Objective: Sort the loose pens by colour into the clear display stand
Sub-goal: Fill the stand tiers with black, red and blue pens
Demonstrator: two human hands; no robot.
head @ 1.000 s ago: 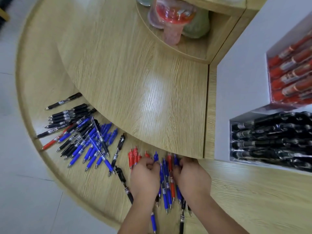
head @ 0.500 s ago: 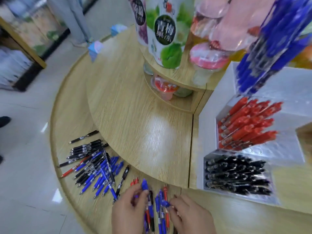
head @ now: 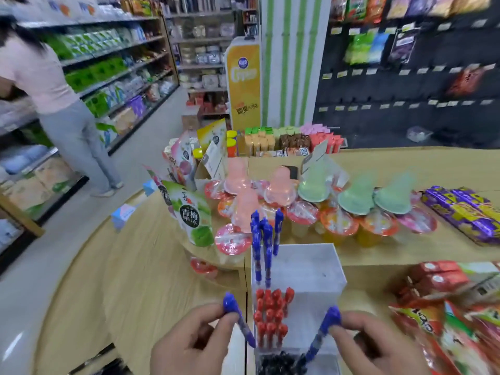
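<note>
Both hands are up in front of the clear display stand (head: 311, 269), each pinching one pen near its cap end. The left hand (head: 189, 342) grips a blue pen (head: 239, 322) between thumb and fingertips, tip slanting down towards the stand's left wall. The right hand (head: 378, 345) pinches a second blue pen (head: 320, 335), its lower end dipping over the front tier.

The stand rises in steps: black pens (head: 281, 361) in the lowest tier at the bottom edge, red pens (head: 272, 315) packed upright in the middle one, and a few upright blue pens (head: 266, 244) at the left side of the tall back tier.

The stand's left wall sits just beside a seam in the wooden counter (head: 130, 280), whose curved edge sweeps away to the left with wide wood grain showing. On the right, red snack packets (head: 446, 320) crowd near the right hand. Behind the stand, jelly cups (head: 338, 223) line the upper shelf. A person in a pink top (head: 54, 104) stands well apart in the aisle.
</note>
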